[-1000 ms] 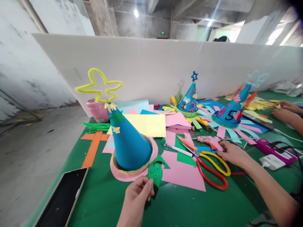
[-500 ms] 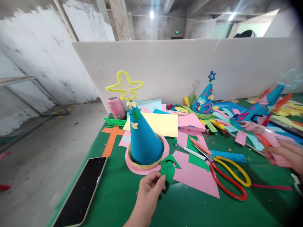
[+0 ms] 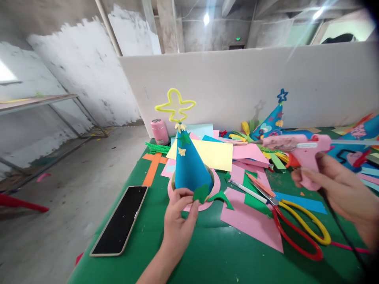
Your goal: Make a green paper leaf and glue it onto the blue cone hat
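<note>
My left hand [image 3: 179,219] pinches a small green paper cut-out [image 3: 201,193] and holds it against the lower edge of a blue paper cone hat [image 3: 191,167]. The hat has a pink brim, star stickers and a yellow pipe-cleaner star [image 3: 175,104] on top. My right hand [image 3: 337,189] is closed around the grip of a pink glue gun [image 3: 296,148], lifted above the table with its nozzle pointing left toward the hat. A black cord hangs from the gun.
On the green table [image 3: 207,256] lie a phone [image 3: 121,225], red and yellow scissors [image 3: 296,225], a white pen [image 3: 245,189], pink, yellow and green paper sheets, and a pink cup [image 3: 160,131]. More decorated blue hats [image 3: 272,118] stand before a white partition [image 3: 237,79].
My right hand picked the glue gun up off the table and raised it. My left hand brought the green cut-out up to the hat's base. The view swung left.
</note>
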`<state>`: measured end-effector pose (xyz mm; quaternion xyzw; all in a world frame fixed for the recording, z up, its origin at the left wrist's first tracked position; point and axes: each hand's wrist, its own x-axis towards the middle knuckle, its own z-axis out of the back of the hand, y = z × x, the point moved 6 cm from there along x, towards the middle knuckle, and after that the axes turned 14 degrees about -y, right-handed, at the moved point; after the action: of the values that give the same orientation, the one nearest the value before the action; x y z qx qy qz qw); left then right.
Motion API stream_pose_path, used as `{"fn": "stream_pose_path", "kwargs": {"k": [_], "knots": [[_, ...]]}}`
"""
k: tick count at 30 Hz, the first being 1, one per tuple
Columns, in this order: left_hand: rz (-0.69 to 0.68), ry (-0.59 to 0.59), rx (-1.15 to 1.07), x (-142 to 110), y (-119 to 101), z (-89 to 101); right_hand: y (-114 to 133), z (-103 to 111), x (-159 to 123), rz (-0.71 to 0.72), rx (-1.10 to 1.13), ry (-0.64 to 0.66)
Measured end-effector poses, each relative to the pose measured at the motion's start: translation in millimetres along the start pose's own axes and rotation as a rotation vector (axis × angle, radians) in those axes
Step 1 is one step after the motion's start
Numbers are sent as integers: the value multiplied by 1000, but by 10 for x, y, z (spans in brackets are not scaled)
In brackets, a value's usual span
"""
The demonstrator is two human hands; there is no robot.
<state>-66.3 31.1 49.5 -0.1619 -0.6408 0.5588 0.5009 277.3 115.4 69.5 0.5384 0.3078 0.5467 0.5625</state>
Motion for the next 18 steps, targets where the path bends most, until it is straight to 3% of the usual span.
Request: {"fn": "stream_pose_path", "kwargs": {"k": [1,4,10,13,18], "knots": [[-26,-20,8,71,-10,35,86,-129,-54,-2,39,-34],[-25,-47,8,276,6,98,276,-513,-220,2,100,46],[10,-29,-23,508,10,65,308,-901,-328,-51,293,164],[16,-19,-32,547,7,29,284,-1113,-275,-104,434,118],[20,-1,-70,553,32,1,163,-1634,-183,-328,710,-18]]}}
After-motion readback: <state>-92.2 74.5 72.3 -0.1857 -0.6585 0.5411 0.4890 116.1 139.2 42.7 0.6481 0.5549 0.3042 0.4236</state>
